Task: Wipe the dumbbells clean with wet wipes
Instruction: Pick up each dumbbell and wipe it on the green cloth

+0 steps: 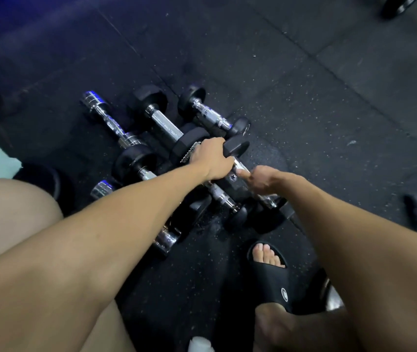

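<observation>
Several dumbbells lie close together on the dark rubber floor (303, 102). One black hex dumbbell (237, 149) with a chrome handle lies on top of the pile at the centre. My left hand (212, 160) grips it where the far head meets the handle. My right hand (262, 180) holds its near end with curled fingers, and the thumb lies along the handle. No wipe shows in either hand. A white object (199, 344) at the bottom edge is cut off.
A chrome dumbbell (111, 120), a hex dumbbell (164, 125) and a small dumbbell (212, 115) lie behind the held one. My foot in a black sandal (270, 273) stands close in front. A weight plate (397, 6) sits at the top right.
</observation>
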